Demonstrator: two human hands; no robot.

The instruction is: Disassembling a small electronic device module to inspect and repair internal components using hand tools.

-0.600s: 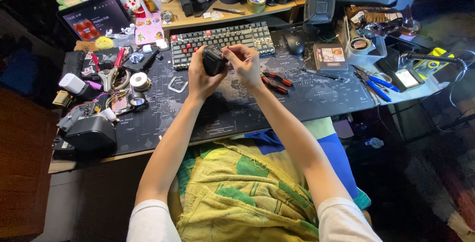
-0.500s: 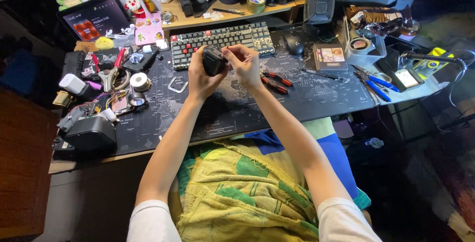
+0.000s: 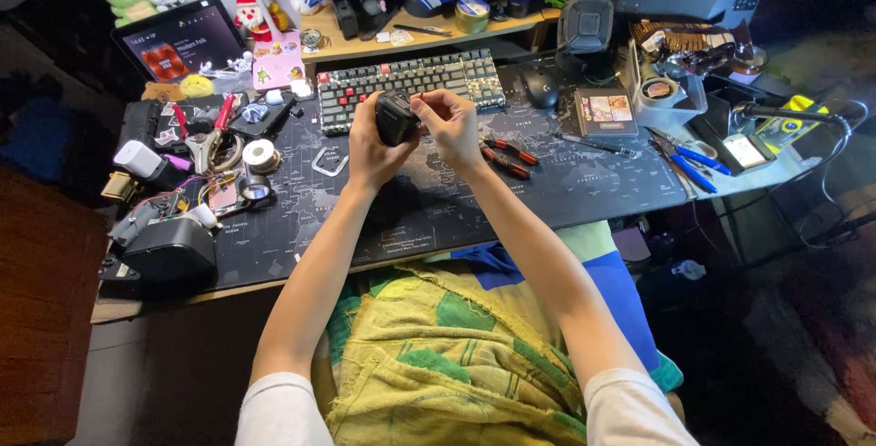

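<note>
My left hand [image 3: 372, 147] is wrapped around a small black boxy device [image 3: 397, 116], held upright above the dark desk mat [image 3: 566, 181]. My right hand [image 3: 450, 125] is beside it on the right, its fingertips pinched at the device's top right corner. Whether something small sits between those fingertips I cannot tell. Both hands hover just in front of the keyboard [image 3: 411, 86] with red and grey keys.
Red-handled pliers [image 3: 505, 155] lie right of my hands, blue-handled cutters [image 3: 686, 160] farther right. A black box [image 3: 169, 250], tape rolls [image 3: 262, 154] and small tools crowd the left side. A tablet [image 3: 182, 42], a mouse [image 3: 540, 88] and a small booklet [image 3: 604, 110] sit behind.
</note>
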